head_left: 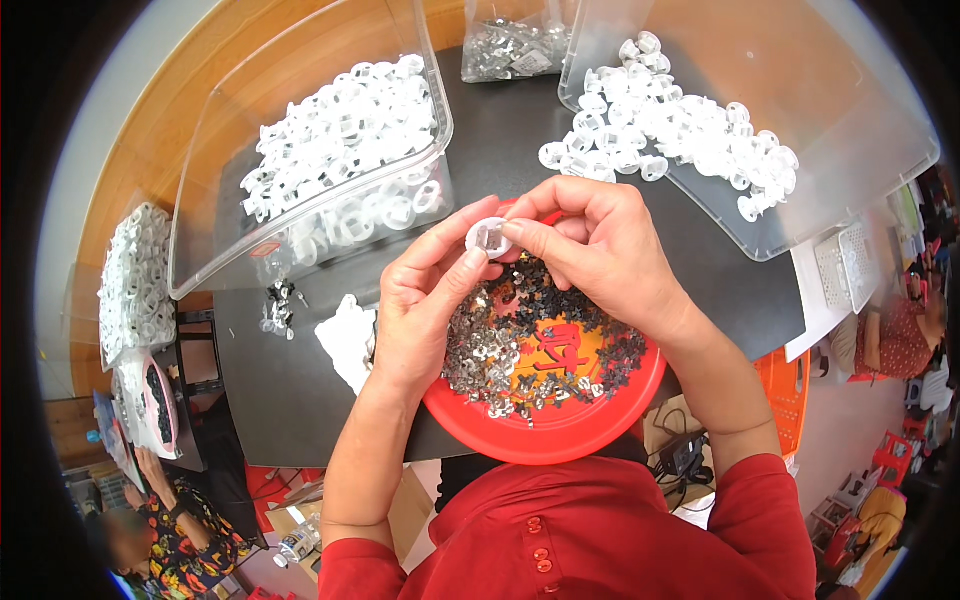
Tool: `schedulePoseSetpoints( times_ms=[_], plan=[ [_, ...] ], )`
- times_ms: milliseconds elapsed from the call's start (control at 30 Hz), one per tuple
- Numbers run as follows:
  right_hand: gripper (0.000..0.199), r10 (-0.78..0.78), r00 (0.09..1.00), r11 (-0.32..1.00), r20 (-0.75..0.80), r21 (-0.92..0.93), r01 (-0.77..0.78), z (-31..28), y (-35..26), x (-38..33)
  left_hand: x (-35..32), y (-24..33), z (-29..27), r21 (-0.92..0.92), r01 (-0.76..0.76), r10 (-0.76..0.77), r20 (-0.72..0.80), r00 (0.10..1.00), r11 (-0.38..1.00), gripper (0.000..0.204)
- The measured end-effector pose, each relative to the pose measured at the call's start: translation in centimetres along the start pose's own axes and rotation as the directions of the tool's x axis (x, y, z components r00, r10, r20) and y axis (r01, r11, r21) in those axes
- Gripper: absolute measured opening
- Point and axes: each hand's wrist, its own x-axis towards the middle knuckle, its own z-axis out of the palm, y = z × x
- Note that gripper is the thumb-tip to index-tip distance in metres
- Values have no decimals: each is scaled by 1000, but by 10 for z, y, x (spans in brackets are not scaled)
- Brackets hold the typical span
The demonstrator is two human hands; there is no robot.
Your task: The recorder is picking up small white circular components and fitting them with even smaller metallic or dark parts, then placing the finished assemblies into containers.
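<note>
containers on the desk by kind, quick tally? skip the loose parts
Clear bins: 2 (left, right), both holding white plastic rings
Clear bag of metal parts: 1
Red plate of small metal and black pieces: 1
Total: 4
Both hands (left, right) pinch one white ring over the plate.

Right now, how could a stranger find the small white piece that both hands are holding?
Start at the red round plate full of small metal and black parts. Just above its far rim, the left hand and right hand meet. The white round cap is pinched between their fingertips, the only one off the table.
</note>
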Motion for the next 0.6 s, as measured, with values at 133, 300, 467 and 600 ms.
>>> schedulePoseSetpoints(
  times_ms=[133,300,467,600],
  plan=[
    [18,24,998,999,55,27,-25,1,-2,-1,0,-3,-3,-38,19,-20,-32,999,999,40],
    [17,19,996,1000,84,22,-21,1,-2,-1,-1,-4,-4,-76,17,-21,-56,998,997,36],
    [15,-15,995,999,99,36,12,2,-2,-1,-1,-4,-7,-73,19,-23,-50,998,997,34],
    [14,-18,994,1000,106,26,16,3,1,-1,0,-4,-9,-133,64,-71,-42,997,989,34]
  ],
)
